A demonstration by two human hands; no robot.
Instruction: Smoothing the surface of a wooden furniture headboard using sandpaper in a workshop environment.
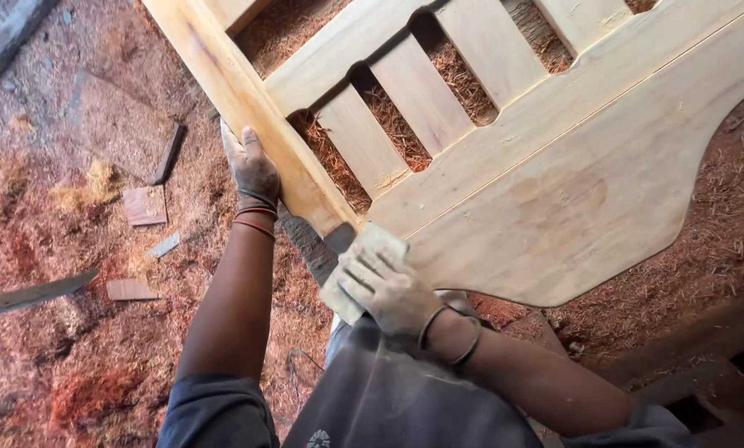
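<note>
A large pale wooden panel with a curved cut edge and several upright slats fills the upper right of the head view. My left hand grips the outer edge of its long side rail. My right hand, dusty, presses a folded piece of sandpaper against the panel's lower corner where rail and board meet. Bracelets show on both wrists.
The floor is covered in reddish sawdust and shavings. Small wood offcuts lie at left, with a flat grey strip beside them. A dark timber edge runs at lower right.
</note>
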